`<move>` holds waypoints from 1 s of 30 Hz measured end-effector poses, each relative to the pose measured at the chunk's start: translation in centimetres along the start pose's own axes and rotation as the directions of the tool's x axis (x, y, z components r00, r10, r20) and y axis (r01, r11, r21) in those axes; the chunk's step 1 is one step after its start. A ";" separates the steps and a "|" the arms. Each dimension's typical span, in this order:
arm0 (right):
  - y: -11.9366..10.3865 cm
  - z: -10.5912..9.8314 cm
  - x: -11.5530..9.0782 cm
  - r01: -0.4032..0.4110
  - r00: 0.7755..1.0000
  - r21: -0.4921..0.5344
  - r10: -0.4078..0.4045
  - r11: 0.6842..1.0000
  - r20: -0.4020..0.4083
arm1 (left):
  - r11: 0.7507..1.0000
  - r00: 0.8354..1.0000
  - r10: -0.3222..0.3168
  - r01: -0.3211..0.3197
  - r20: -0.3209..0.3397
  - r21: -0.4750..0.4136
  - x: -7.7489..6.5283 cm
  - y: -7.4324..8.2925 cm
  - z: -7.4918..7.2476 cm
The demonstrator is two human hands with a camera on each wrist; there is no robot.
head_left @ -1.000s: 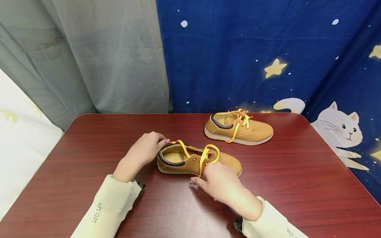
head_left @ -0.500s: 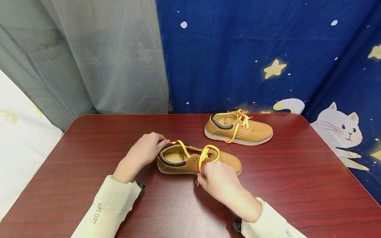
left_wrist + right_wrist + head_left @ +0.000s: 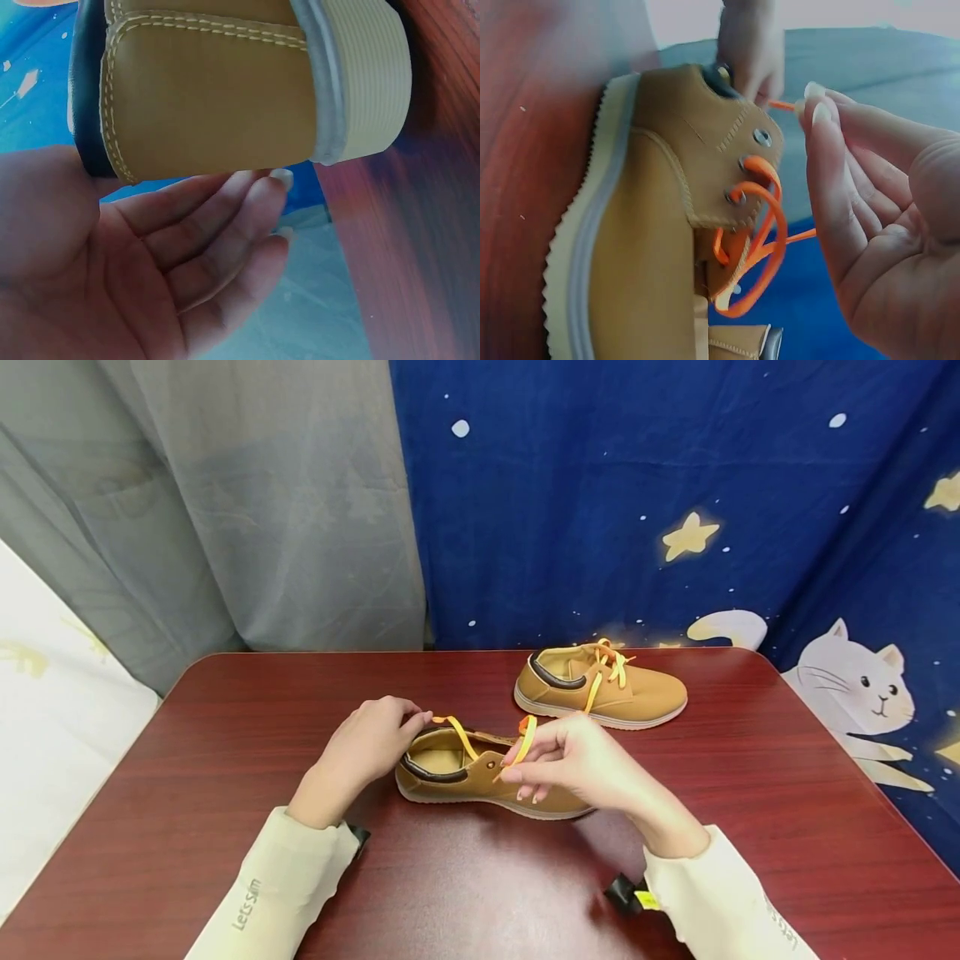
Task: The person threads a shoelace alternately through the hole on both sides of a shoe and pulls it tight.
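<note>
A tan lace-up shoe [image 3: 450, 789] with a dark heel collar stands on the table, toe to the right. My left hand [image 3: 367, 747] grips its heel, thumb at the collar; in the left wrist view its fingers [image 3: 225, 225] lie along the heel's far side. One lace end lies by the left thumb. My right hand [image 3: 577, 760] pinches the tip of the orange-yellow shoelace [image 3: 782, 106] between thumb and forefinger, just above the eyelets. The top eyelet [image 3: 763, 137] on the near flap has no lace in it. Other lace loops [image 3: 769, 262] run through the lower eyelets.
A matching tan shoe [image 3: 645, 693], its lace tied, stands farther back to the right. The red-brown wooden table [image 3: 247, 718] ends at a grey curtain [image 3: 315, 527] and a blue star-patterned curtain [image 3: 540, 527] behind.
My right hand has risen from the shoe's near side and turned, drawing the lace tip up to the eyelets; the big loop is smaller. The left hand stays at the heel.
</note>
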State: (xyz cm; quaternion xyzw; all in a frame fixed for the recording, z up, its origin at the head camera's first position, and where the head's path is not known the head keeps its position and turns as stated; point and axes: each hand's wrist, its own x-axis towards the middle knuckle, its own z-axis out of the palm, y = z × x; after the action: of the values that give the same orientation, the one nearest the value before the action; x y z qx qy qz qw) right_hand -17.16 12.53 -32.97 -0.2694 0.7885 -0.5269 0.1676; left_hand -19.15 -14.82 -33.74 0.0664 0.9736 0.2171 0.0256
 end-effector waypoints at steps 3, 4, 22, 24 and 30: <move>0.2 -0.7 0.4 -0.004 1.000 0.048 0.005 0.999 -0.024 | 1.000 1.000 -0.013 0.013 0.015 0.026 -0.1 0.2 -0.1; 0.3 -0.9 0.6 -0.008 0.999 0.054 0.010 0.999 -0.043 | 0.999 1.000 -0.015 0.015 0.018 0.032 -0.1 0.2 -0.1; 1.3 -1.8 3.8 -0.029 0.973 0.014 0.031 0.999 -0.229 | 0.941 0.931 0.329 -0.338 -0.160 -0.030 0.2 3.8 1.6; 1.6 -1.9 3.9 -0.019 0.972 0.015 0.022 1.000 -0.233 | 0.913 0.908 0.400 -0.407 -0.123 -0.036 0.6 4.2 1.8; 2.3 -1.8 4.0 -0.013 0.971 0.029 0.020 0.999 -0.237 | 0.865 0.866 0.500 -0.500 -0.023 -0.034 1.3 3.9 2.4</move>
State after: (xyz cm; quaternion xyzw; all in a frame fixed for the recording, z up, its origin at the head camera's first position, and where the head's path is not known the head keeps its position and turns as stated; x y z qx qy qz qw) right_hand -21.90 12.11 -34.32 -0.1957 0.7979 -0.5644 0.0803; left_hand -19.81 -10.10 -34.28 0.3141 0.9189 0.2356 -0.0367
